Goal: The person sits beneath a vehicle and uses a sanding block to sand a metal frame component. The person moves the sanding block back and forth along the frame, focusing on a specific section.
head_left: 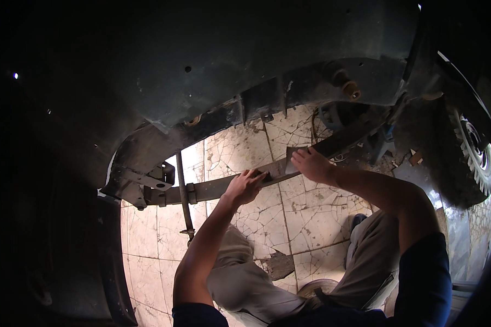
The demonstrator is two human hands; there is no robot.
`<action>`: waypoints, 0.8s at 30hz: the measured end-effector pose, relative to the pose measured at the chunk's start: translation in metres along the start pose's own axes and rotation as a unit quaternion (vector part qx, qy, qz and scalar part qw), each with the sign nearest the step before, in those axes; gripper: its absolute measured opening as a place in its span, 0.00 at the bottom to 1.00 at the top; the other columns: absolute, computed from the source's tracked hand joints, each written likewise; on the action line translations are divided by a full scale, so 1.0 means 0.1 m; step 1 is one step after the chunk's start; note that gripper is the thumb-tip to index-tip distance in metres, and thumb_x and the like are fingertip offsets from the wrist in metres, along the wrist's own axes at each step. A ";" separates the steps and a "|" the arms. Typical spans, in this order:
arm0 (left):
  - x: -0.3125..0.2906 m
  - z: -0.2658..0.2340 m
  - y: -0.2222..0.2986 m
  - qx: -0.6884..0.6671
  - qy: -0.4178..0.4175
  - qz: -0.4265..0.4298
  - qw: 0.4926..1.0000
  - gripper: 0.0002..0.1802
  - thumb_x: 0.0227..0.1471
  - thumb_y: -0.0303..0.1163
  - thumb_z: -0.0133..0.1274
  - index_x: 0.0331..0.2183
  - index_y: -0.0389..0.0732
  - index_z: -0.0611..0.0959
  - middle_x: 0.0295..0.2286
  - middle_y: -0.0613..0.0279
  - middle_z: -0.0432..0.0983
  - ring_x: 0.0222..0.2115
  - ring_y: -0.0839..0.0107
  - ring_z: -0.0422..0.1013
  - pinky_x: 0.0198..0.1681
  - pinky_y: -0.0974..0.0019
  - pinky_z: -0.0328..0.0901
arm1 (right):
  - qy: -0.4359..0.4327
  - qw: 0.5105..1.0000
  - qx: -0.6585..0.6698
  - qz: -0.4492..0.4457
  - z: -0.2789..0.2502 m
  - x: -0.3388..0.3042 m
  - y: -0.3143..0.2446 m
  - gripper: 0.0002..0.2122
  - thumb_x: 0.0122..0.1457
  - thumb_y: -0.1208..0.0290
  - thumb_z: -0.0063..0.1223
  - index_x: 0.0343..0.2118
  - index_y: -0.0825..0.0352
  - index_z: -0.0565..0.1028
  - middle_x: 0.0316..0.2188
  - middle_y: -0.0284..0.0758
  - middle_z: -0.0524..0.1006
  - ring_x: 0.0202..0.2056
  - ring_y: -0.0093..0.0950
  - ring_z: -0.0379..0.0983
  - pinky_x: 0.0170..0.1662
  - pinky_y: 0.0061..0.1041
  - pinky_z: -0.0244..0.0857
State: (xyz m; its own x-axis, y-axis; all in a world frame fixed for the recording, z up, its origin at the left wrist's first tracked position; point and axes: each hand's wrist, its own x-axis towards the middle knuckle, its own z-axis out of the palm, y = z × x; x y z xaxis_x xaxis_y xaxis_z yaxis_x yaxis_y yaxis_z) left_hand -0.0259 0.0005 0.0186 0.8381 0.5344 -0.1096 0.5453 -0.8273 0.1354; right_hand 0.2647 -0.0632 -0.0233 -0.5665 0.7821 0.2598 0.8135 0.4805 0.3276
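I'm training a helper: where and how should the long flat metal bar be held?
Probably grip the bar by its middle, across its narrow width, from the person's near side: it is slim there and clear of the rod near its left end.

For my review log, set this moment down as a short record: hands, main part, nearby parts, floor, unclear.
Left hand: on the long, curved dark metal bar, fingers bent
Right hand: farther right along the bar, fingertips at a dark, flat, angular piece
Main part: the bar, slanting up toward the right
Nearby parts: thin, dark upright rod crossing the bar, left of both hands
Floor: pale, cracked square tiles
Unclear: whether either hand grips anything
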 end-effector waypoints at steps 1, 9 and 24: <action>0.01 0.00 0.00 -0.003 -0.001 -0.005 1.000 0.32 0.54 0.37 0.55 0.60 0.50 0.67 0.52 0.53 0.67 0.52 0.52 0.66 0.51 0.55 0.67 | 0.023 0.999 0.017 -0.028 -0.01 -0.03 -0.08 0.18 0.55 0.67 0.49 0.50 0.65 0.73 0.48 0.35 0.73 0.51 0.32 0.67 0.48 0.37 0.64; 0.02 0.01 0.01 0.002 0.003 0.005 1.000 0.36 0.53 0.35 0.56 0.61 0.48 0.63 0.52 0.51 0.67 0.51 0.51 0.66 0.50 0.56 0.68 | 0.004 0.998 0.057 -0.036 -0.04 -0.02 0.06 0.18 0.55 0.67 0.49 0.48 0.64 0.74 0.48 0.35 0.73 0.50 0.31 0.68 0.49 0.36 0.63; 0.03 0.04 -0.02 0.008 0.030 0.014 0.999 0.38 0.51 0.35 0.55 0.62 0.46 0.61 0.49 0.51 0.69 0.49 0.52 0.67 0.49 0.55 0.67 | -0.055 0.998 -0.002 0.039 -0.03 -0.02 0.10 0.17 0.56 0.65 0.48 0.47 0.64 0.74 0.46 0.37 0.73 0.49 0.32 0.69 0.51 0.40 0.64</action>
State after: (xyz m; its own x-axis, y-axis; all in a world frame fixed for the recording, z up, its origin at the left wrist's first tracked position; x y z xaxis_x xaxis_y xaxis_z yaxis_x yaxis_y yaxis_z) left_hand -0.0243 0.0029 0.0145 0.8527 0.5202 -0.0471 0.5218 -0.8443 0.1218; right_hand 0.2739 -0.0608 -0.0180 -0.4843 0.8555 0.1833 0.8535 0.4159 0.3140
